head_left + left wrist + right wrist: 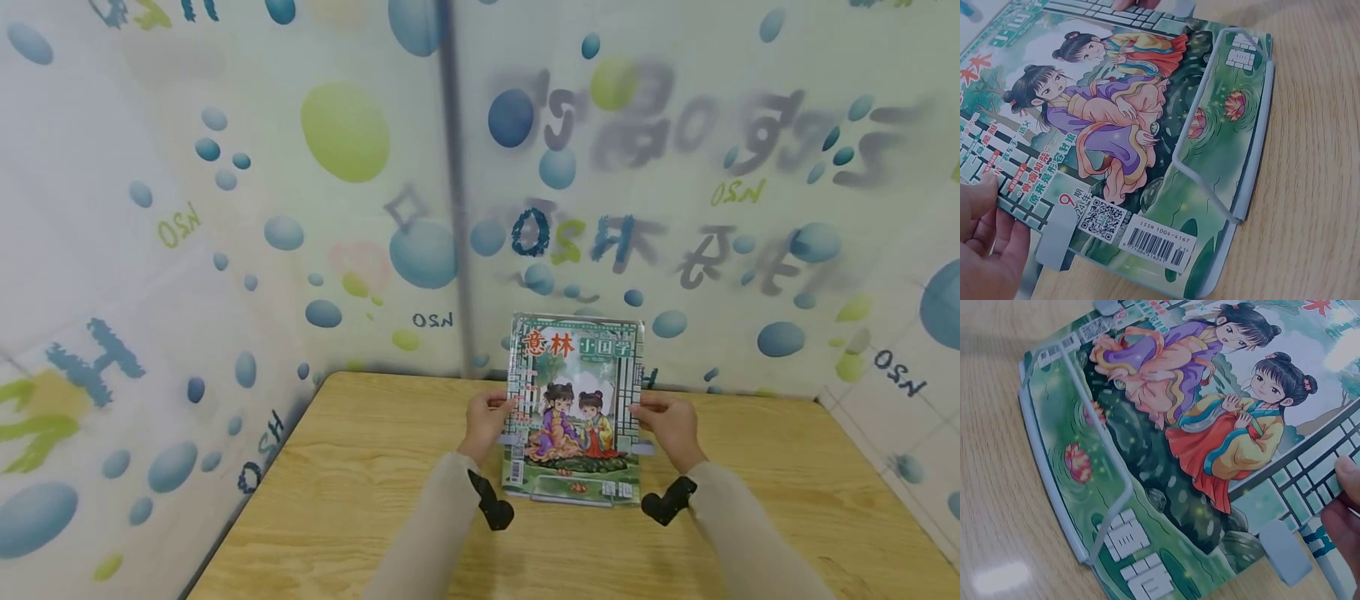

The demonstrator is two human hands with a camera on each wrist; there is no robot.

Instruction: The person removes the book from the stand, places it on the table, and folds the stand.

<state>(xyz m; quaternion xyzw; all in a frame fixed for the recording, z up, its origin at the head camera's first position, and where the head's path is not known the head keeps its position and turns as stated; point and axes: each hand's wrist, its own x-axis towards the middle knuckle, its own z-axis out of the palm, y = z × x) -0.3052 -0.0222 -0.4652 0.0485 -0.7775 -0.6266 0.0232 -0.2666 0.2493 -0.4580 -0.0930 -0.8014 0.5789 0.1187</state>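
Observation:
A magazine [573, 392] with two cartoon children on its green cover leans upright on a book stand [1252, 169]. A wire bar [1105, 431] of the stand crosses the lower part of the cover, and light grey side clips [1285, 553] hug its edges. My left hand [486, 423] pinches the magazine's left edge, thumb in front and fingers behind. On the opposite edge, my right hand [677, 429] grips at about the same height, the thumb over the cover's border. Most of the stand is hidden behind the magazine.
Under everything lies a wood-grain table [360, 500]. A pale curtain [360, 233] printed with blue and green drops hangs right behind the table's far edge and along the sides. Dark straps [491, 500] with black wrist pieces sit on both sleeves.

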